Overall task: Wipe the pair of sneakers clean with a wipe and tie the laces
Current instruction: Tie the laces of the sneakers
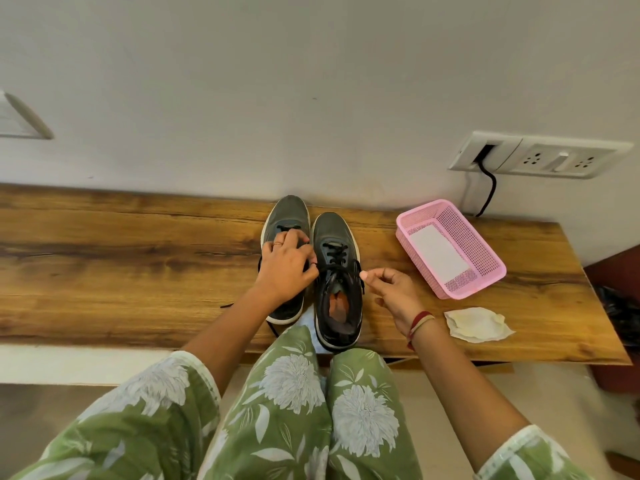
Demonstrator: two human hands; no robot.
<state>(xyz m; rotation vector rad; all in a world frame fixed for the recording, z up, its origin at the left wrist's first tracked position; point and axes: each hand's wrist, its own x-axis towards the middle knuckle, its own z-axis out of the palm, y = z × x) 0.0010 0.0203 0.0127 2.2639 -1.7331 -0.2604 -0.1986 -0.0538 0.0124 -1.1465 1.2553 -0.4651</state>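
Two dark grey sneakers with white soles stand side by side on the wooden bench (138, 258), toes toward the wall. My left hand (285, 268) lies over the left sneaker (289, 216) and pinches a black lace at the edge of the right sneaker (334, 237). My right hand (389, 289) pinches the other lace end just right of the right sneaker's collar; the lace (341, 270) stretches across its tongue between both hands. A crumpled used wipe (476, 323) lies on the bench to the right of my right wrist.
A pink plastic basket (491, 254) with a white sheet inside sits at the right of the bench. A wall socket plate (540, 155) with a black cable hangs above it. A loose lace of the left sneaker trails over the bench's front edge. My knees are below.
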